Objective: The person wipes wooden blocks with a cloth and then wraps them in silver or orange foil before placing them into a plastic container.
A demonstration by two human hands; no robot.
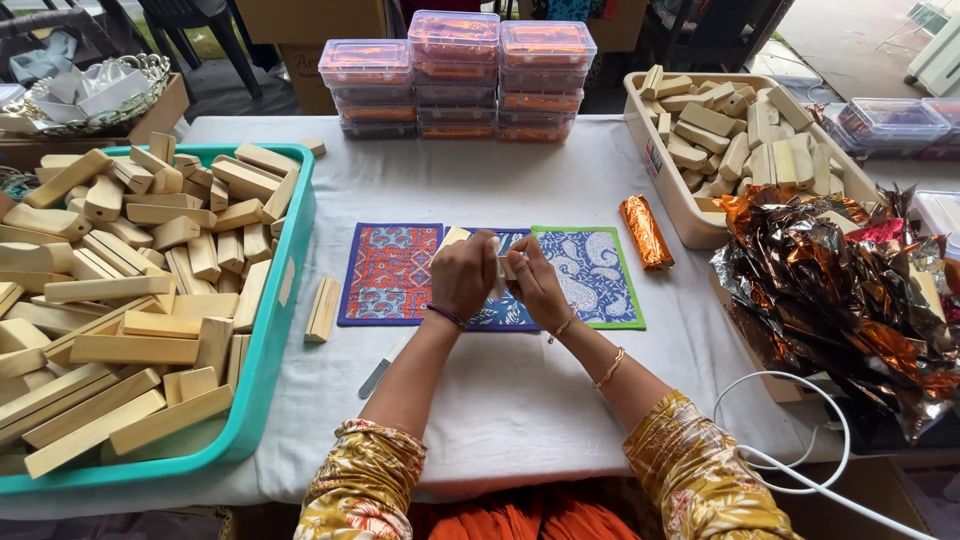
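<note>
Pale wooden block (455, 237) pinched between both hands, mostly hidden.

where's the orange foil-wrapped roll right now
In the head view the foil roll lies on the white cloth to the right of the hands, between the green-edged blue mat and the beige tub of wooden blocks.
</note>
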